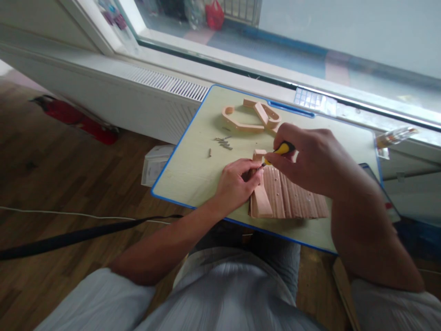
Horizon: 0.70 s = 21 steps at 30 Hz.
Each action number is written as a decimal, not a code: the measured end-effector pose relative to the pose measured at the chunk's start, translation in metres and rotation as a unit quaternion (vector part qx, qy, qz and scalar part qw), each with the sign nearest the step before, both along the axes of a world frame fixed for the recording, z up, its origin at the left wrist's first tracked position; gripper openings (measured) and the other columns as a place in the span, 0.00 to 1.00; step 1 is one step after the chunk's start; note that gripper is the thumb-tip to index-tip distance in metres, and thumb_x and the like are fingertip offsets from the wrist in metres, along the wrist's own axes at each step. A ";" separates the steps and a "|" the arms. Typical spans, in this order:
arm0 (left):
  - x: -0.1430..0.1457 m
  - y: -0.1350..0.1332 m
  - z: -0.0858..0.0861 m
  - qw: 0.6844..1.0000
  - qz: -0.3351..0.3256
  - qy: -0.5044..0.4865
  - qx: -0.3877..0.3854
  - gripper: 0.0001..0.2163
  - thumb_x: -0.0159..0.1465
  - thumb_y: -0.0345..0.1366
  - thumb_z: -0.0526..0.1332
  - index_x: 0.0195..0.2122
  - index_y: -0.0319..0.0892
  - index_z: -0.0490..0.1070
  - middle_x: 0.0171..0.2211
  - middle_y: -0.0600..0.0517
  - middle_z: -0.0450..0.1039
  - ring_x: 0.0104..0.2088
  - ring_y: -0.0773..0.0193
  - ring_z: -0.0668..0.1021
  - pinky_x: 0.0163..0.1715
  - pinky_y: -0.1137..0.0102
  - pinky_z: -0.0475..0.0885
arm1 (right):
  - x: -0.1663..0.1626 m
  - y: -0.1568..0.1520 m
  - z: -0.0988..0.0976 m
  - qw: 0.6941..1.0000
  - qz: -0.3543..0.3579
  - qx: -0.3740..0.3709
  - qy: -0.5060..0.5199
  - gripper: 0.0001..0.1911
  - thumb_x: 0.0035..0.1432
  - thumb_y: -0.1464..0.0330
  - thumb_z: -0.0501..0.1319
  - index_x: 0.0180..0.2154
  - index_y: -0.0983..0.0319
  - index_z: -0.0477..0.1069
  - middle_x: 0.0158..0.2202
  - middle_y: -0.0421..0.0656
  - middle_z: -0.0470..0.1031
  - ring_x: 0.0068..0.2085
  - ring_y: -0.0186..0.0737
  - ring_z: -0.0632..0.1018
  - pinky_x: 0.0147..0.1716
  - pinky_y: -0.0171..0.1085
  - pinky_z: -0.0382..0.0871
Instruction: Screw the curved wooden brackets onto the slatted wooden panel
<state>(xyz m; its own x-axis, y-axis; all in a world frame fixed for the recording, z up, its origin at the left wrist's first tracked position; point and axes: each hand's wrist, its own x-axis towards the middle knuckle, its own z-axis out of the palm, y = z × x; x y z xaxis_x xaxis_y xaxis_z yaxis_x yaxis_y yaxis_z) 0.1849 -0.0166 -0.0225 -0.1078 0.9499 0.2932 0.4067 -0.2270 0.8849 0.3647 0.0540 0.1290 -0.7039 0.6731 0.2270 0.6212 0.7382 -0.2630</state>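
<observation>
At left, a person's left hand [237, 181] is meeting a pale, flat wooden strip [262, 202] with a raised far end, its fingertips touching it near that end; whether thumb and fingers are pinching anything between them cannot be told. The strip's long axis is running near to far along the left edge of a reddish-brown ridged panel [298, 200], its bulk lying to the near right of those fingertips. The left hand is sitting nearer to it. From the far right, the right hand [308, 151] is clamping a short yellow-and-black screwdriver [284, 147], whose shaft is slanting down and left to the left fingertips; its exact contact point is too small to tell. From the right hand's grip, the strip is lying to the left and near, on a pale green, blue-edged tabletop [186, 177].
</observation>
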 end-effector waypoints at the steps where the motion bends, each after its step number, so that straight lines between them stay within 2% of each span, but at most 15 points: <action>1: 0.000 0.000 0.001 1.000 0.001 -0.001 -0.004 0.08 0.72 0.37 0.69 0.48 0.46 0.86 0.50 0.48 0.88 0.49 0.57 0.88 0.59 0.59 0.83 | 0.000 -0.001 0.000 1.000 0.003 0.000 -0.001 0.08 0.71 0.59 0.64 0.41 0.56 0.74 0.30 0.42 0.75 0.29 0.42 0.70 0.34 0.44 0.59; 6: 0.001 0.000 0.003 1.000 0.007 -0.003 -0.007 0.09 0.71 0.36 0.70 0.50 0.46 0.87 0.51 0.48 0.89 0.52 0.56 0.88 0.62 0.58 0.82 | 0.001 -0.003 0.002 0.999 0.035 0.012 -0.002 0.05 0.71 0.64 0.61 0.42 0.58 0.72 0.32 0.43 0.77 0.31 0.42 0.72 0.35 0.44 0.59; 10: 0.001 0.000 0.002 1.000 0.004 -0.005 0.003 0.09 0.71 0.35 0.70 0.50 0.45 0.88 0.51 0.47 0.89 0.51 0.57 0.88 0.62 0.59 0.82 | 0.001 -0.004 0.002 0.999 0.036 0.002 -0.009 0.07 0.73 0.63 0.60 0.42 0.58 0.73 0.32 0.44 0.77 0.31 0.44 0.74 0.36 0.44 0.60; 16: 0.002 0.000 0.004 1.000 0.014 -0.003 0.002 0.09 0.70 0.33 0.71 0.50 0.45 0.88 0.51 0.47 0.89 0.50 0.58 0.89 0.60 0.61 0.83 | -0.001 -0.003 -0.002 1.000 0.009 0.020 -0.002 0.04 0.69 0.64 0.65 0.41 0.57 0.74 0.28 0.40 0.76 0.29 0.42 0.73 0.34 0.43 0.59; 19: 0.001 0.001 0.003 1.000 0.006 -0.004 0.005 0.08 0.70 0.33 0.71 0.49 0.45 0.88 0.50 0.47 0.90 0.50 0.58 0.89 0.58 0.62 0.83 | 0.001 -0.003 -0.002 1.000 0.025 0.011 0.002 0.04 0.67 0.67 0.65 0.43 0.58 0.74 0.33 0.42 0.80 0.32 0.42 0.76 0.36 0.42 0.63; 21: 0.001 0.001 0.002 1.000 0.003 -0.006 0.010 0.08 0.71 0.33 0.70 0.48 0.45 0.88 0.49 0.47 0.90 0.49 0.58 0.89 0.58 0.62 0.83 | 0.004 -0.002 -0.001 0.999 0.044 0.000 0.001 0.08 0.63 0.70 0.65 0.45 0.59 0.74 0.38 0.44 0.82 0.35 0.43 0.78 0.38 0.42 0.65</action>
